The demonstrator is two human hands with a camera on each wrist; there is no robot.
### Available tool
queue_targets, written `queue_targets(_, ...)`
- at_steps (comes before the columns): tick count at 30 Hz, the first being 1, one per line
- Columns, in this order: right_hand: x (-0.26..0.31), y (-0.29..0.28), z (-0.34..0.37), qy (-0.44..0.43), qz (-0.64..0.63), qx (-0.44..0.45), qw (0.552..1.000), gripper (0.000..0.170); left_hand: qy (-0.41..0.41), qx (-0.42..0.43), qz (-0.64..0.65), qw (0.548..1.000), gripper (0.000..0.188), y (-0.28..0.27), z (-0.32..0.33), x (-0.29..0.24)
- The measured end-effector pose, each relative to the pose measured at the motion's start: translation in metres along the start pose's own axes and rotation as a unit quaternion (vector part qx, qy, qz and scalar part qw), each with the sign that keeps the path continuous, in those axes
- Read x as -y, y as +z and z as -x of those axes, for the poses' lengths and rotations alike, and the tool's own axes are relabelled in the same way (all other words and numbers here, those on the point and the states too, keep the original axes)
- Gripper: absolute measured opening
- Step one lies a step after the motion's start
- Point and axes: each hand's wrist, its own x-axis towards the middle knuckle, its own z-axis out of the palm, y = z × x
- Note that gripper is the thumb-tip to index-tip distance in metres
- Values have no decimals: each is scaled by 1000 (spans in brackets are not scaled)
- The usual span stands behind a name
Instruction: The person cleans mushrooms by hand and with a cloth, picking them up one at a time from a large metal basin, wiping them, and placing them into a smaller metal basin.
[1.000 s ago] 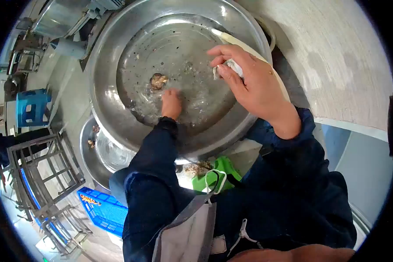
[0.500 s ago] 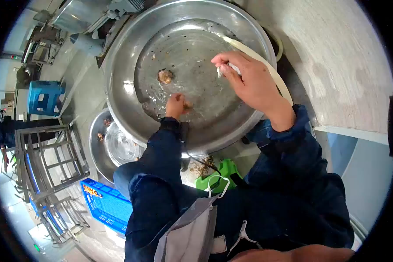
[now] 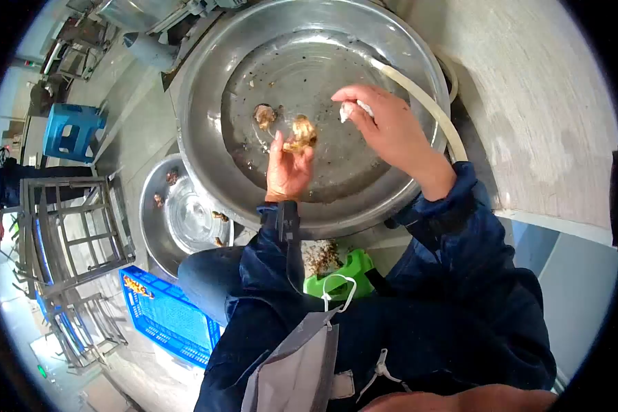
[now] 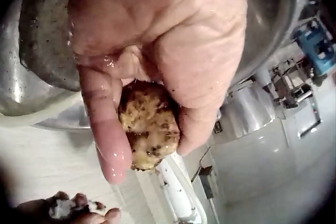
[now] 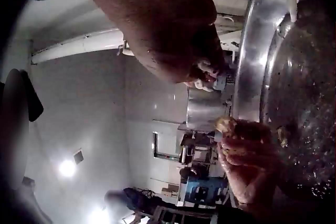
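Observation:
My left hand [image 3: 289, 168] holds a lumpy yellow-brown piece [image 3: 302, 132] above the shallow water of a wide steel basin [image 3: 206, 147]. In the left wrist view the piece [image 4: 149, 127] sits pinched between the thumb and fingers of the wet hand [image 4: 157, 61]. My right hand [image 3: 395, 130] is raised over the basin's right side, its fingers curled round a small white wad [image 3: 353, 110]; the wad [image 5: 205, 79] also shows in the right wrist view. A second brownish lump [image 3: 264, 116] lies in the water, left of the held piece.
A pale hose [image 3: 429, 103] runs over the basin's right rim. At the lower left stand a smaller steel basin [image 3: 156, 230] with several brown bits and a blue crate [image 3: 168, 319]. A green object [image 3: 350, 275] lies below the big basin. Metal frames and a blue stool [image 3: 72, 130] stand left.
My left hand has come up out of the water and turned palm up, with the yellow-brown piece in its fingers. The right hand still grips the white wad. The head view has shifted slightly.

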Motion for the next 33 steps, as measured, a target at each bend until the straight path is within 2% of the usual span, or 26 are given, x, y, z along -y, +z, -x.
queue_targets(1, -2, 6, -2, -17, -12, -4, 1000, 19, 45, -73, -113, 990, 51, 15, 5, 9)
queue_targets(2, -1, 11, -3, -33, -24, -9, 999, 20, -42, -18, -100, 994, 48, 24, 10, 5)
queue_targets(3, 8, 14, -3, -19, -26, 15, 999, 20, -33, -60, -90, 994, 49, 33, 14, 8)
queue_targets(4, 10, 23, 0, -55, -24, 5, 998, 20, -25, -101, -80, 991, 50, 41, 19, 15)
queue_targets(6, 7, 46, 8, -124, -23, -17, 992, 20, -5, -102, -127, 987, 49, 47, 26, 26)
queue_targets(7, 6, 51, 10, -128, -24, -32, 991, 20, 7, -103, -152, 983, 49, 50, 31, 28)
queue_targets(11, 13, 39, 5, 38, -140, 26, 989, 17, -82, -88, -175, 977, 50, 66, 54, 26)
queue_targets(14, 15, 44, 11, -32, -176, -10, 984, 18, -127, -79, -98, 984, 57, 62, 58, 21)
queue_targets(15, 17, 46, 14, -59, -155, 13, 986, 19, -138, -100, -91, 981, 66, 63, 61, 20)
queue_targets(18, 15, 53, 18, -92, -117, 10, 989, 19, -186, 16, -105, 977, 69, 49, 69, 13)
queue_targets(19, 9, 56, 16, -68, -135, 2, 989, 19, -208, 79, -97, 970, 73, 38, 69, 10)
queue_targets(22, 12, 53, 17, 9, -189, -17, 982, 17, -120, -47, -83, 988, 74, 62, 83, 15)
queue_targets(23, 16, 54, 19, 30, -205, -23, 978, 15, -146, 13, -55, 988, 74, 60, 84, 9)
queue_targets(26, 20, 58, 24, -86, -131, -2, 988, 15, 4, -109, -143, 984, 71, 58, 88, 13)
queue_targets(27, 21, 61, 29, -81, -116, 24, 990, 14, 2, -81, -147, 986, 65, 57, 91, 10)
queue_targets(28, 23, 66, 34, -43, -163, 64, 984, 14, 19, -81, -154, 985, 61, 58, 91, 12)
queue_targets(30, 27, 72, 39, -138, -75, 77, 985, 10, 46, -8, -160, 986, 56, 44, 85, 16)
queue_targets(33, 21, 77, 31, -220, -1, -17, 975, 7, 87, -98, -164, 978, 47, 47, 83, 24)
